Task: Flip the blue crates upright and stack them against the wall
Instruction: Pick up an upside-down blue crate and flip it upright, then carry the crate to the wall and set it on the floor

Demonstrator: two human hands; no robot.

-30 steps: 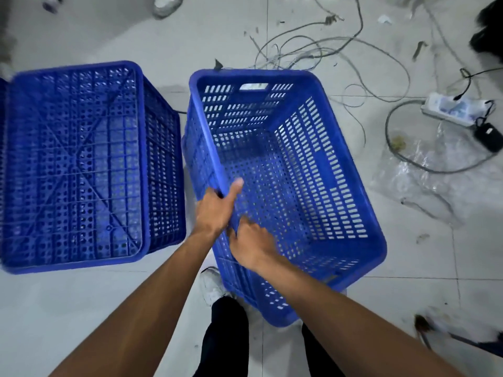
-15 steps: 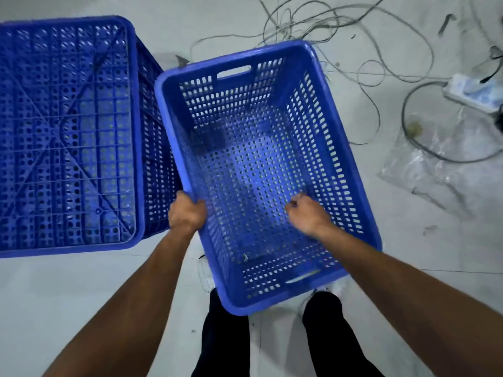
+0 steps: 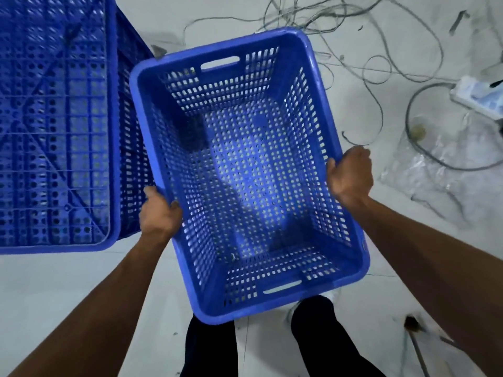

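Note:
An upright blue perforated crate (image 3: 245, 170) fills the middle of the view, its open top facing me. My left hand (image 3: 159, 213) grips its left long rim and my right hand (image 3: 349, 175) grips its right long rim. The crate's near end hangs over my legs. To the left a second blue crate (image 3: 54, 126) lies upside down on the floor, its ribbed bottom up, close beside the held one.
Tangled grey cables (image 3: 340, 31) spread over the pale tiled floor beyond the crate. A white power strip (image 3: 479, 97) and crumpled clear plastic (image 3: 441, 172) lie at the right. My dark trouser legs (image 3: 324, 341) and a shoe show below.
The crate has turned from lying tilted on its side to upright. My right hand moved from inside the crate to its right rim; my left stays on the left rim.

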